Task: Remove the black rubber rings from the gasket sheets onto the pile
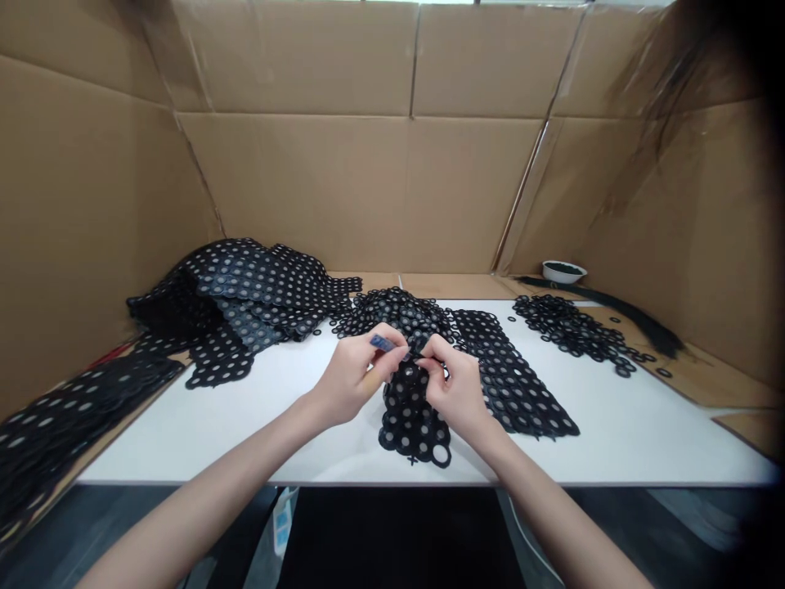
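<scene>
- I see the left hand (352,378) gripping a small bluish object (383,343).
- The right hand (457,388) pinches beside it, above a black ring strip (410,417).

No readable text, labels or numbers. Blue item (382,343), center of frame: any markings too small and blurred to read.

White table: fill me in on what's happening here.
A person is working on a strip of joined black rings with both hands. The left hand grips a small blue item; the right hand is at the strip's upper part, its exact grip too small to tell. A flat ring panel lies to the right, with loose rings beyond it and a draped ring sheet heaped at left.
</scene>
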{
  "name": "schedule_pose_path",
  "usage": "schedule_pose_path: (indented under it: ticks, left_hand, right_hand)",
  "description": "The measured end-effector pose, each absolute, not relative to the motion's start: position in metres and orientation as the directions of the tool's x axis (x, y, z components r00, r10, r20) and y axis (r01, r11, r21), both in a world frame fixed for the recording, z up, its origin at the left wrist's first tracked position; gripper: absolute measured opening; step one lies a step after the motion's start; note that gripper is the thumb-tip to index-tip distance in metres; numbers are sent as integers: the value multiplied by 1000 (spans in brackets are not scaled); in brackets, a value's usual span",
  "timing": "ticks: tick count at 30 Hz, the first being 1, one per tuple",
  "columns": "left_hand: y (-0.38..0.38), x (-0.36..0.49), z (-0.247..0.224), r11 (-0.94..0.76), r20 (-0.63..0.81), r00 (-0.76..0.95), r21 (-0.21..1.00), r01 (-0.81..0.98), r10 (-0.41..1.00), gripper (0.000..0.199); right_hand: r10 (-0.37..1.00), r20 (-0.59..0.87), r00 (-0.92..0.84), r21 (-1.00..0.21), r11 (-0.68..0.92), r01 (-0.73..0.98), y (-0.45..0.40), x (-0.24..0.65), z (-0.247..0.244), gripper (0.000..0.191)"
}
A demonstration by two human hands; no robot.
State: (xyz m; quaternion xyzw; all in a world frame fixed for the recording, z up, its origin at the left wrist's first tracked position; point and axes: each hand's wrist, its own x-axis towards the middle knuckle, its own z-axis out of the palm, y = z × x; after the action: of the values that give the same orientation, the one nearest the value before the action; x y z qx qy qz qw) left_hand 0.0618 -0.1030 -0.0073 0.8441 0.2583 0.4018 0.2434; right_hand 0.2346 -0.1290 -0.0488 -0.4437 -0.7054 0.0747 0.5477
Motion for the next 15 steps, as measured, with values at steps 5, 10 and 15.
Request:
schedule_pose_path:
  ticks: [5,10,15]
  left_hand:
    - [-98,53,3,-690,666,296,723,-29,685,19]
    - [-95,43,24,-897,824,356,417,147,441,27]
    - [-89,45,24,-907,585,697,326,266,415,26]
  right_hand:
    - [751,660,30,-664,564,492,-128,241,-46,21]
    - [822,570,-27,-761,539,360,-127,246,-46,16]
    - [816,567,-116,-748,568,342,-128,246,-37,13]
